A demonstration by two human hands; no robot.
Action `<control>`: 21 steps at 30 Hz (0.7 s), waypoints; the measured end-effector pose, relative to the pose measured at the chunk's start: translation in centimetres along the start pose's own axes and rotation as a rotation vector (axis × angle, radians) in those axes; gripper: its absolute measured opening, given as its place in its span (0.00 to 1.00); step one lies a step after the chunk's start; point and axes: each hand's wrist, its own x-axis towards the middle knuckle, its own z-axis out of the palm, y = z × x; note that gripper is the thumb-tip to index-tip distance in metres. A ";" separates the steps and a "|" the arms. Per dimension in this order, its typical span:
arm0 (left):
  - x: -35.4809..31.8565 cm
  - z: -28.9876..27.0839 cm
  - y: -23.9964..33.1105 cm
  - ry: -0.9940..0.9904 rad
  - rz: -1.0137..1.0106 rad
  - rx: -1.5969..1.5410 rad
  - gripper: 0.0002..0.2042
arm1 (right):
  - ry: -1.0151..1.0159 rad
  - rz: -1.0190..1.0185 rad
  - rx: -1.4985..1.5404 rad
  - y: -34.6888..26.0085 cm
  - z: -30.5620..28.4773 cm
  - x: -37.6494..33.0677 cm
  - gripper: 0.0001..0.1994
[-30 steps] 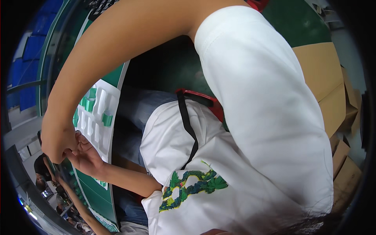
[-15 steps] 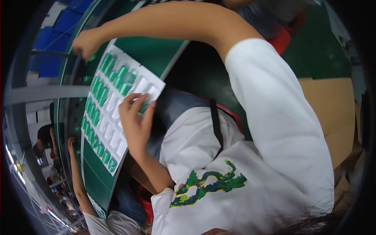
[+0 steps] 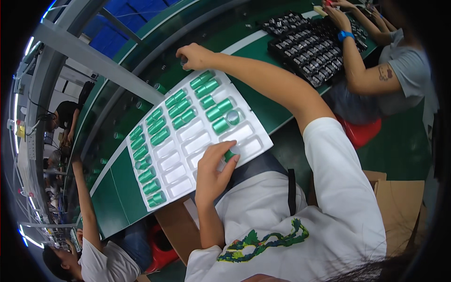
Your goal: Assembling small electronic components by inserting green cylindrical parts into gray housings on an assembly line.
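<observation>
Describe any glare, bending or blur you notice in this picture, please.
In the head view, the corners fall to black and the green table's far edge bows; also in the head view, the green cylinders catch shiny highlights, a strip light at lower left glows white, and hair strands at lower right look soft.

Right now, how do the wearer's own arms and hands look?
The right hand and left hand are bare, with no gloves, rings or watch visible. The right sleeve is loose, plain white and short, ending near the elbow; the left sleeve is white too.
</observation>
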 end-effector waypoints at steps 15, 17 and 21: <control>-0.2 -1.0 -2.7 0.149 -0.340 -0.836 0.13 | 0.128 0.232 -0.482 6.1 -3.8 3.0 0.25; 0.0 -1.0 -3.2 0.146 -0.370 -0.840 0.13 | 0.216 0.439 -0.831 9.0 -6.1 1.9 0.24; -0.8 -1.5 -4.1 0.174 -0.361 -0.760 0.14 | -0.121 0.724 -0.771 10.8 -5.5 0.9 0.18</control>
